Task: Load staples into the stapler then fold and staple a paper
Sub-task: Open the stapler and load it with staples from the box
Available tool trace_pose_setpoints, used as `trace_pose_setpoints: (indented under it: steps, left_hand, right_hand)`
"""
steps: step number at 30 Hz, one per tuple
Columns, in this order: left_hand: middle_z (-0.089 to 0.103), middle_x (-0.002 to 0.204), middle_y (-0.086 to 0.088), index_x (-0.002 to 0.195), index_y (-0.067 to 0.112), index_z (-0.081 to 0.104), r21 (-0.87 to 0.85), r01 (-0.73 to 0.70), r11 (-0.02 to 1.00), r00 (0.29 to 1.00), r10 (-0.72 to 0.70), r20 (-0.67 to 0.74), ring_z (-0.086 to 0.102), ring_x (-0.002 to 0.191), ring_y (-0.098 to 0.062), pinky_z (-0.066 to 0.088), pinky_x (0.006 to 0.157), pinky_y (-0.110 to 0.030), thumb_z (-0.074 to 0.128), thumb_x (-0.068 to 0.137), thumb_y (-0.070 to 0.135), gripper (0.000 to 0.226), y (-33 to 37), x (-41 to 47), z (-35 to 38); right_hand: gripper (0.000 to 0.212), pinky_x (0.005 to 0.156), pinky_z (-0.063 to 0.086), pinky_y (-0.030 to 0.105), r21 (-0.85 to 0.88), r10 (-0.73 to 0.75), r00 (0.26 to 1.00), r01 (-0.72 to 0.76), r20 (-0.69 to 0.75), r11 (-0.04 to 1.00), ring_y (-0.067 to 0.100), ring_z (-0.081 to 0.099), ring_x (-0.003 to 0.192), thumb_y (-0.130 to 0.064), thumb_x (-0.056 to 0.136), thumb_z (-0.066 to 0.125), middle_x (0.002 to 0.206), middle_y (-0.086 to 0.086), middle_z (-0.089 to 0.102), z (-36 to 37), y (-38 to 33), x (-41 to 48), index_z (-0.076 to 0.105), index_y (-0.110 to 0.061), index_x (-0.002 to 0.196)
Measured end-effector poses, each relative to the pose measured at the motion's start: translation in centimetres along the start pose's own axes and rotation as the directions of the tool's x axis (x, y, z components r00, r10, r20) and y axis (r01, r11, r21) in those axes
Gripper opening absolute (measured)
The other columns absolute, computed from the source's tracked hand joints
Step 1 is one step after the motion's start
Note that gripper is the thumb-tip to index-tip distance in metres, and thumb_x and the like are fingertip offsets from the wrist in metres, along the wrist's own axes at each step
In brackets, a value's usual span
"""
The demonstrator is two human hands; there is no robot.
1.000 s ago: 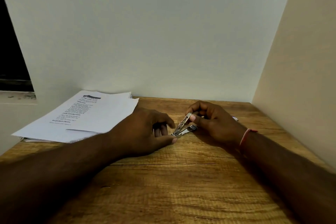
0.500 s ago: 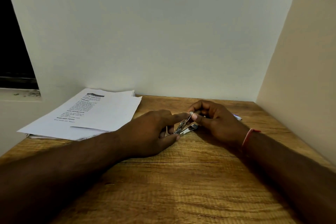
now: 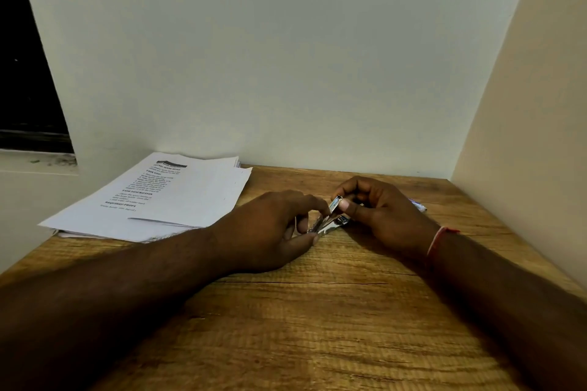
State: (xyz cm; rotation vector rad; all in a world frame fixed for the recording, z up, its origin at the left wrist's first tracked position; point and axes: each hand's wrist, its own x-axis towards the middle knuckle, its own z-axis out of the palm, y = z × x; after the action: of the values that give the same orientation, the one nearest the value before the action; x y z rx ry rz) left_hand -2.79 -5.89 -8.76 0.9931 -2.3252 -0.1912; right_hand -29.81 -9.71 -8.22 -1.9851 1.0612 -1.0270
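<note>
A small metal stapler (image 3: 330,216) lies opened between my hands at the middle of the wooden table (image 3: 317,311). My right hand (image 3: 381,213) grips its raised top arm, thumb pressed against the arm's tip. My left hand (image 3: 276,225) pinches the stapler's hinge end, with the index finger reaching up to the raised arm. Whether staples lie in the channel is hidden by the fingers. A stack of printed white paper (image 3: 165,197) rests at the back left of the table, apart from both hands.
A small white and blue object (image 3: 417,205), possibly the staple box, pokes out behind my right hand. Walls close the table at the back and on the right. A dark window opening (image 3: 28,73) is at the left. My right wrist wears a red thread (image 3: 440,240).
My left index finger has stretched forward from a curled pose up to the stapler's raised arm. My right hand stays on the stapler. The camera shifted slightly.
</note>
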Motion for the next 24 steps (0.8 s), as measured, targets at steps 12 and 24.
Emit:
trace_pose_setpoints:
  steps: [12,24]
  left_hand:
    - [0.065,0.095,0.04,0.109,0.04,0.06,0.024,-0.022,0.999,0.992,0.025,-0.127,0.069,0.074,-0.003,0.044,0.059,-0.012,0.087,0.092,0.042,0.032,-0.01,-0.45,0.06]
    - [0.064,0.101,0.028,0.101,0.038,0.068,0.02,-0.026,0.999,0.991,0.028,-0.128,0.07,0.085,-0.008,0.056,0.067,-0.022,0.089,0.089,0.042,0.024,-0.46,-0.4,0.24]
  right_hand:
    - [0.007,0.098,0.058,0.049,0.032,0.016,1.0,-0.015,-0.004,0.999,0.02,0.079,0.095,-0.015,0.109,0.07,0.1,0.006,0.083,-0.14,0.33,0.15,0.075,-0.018,0.112]
    - [0.006,0.092,0.057,0.038,0.047,0.018,1.0,-0.018,-0.014,0.999,0.011,0.076,0.091,-0.013,0.108,0.071,0.097,0.003,0.082,-0.18,0.13,-0.01,0.075,-0.014,0.112]
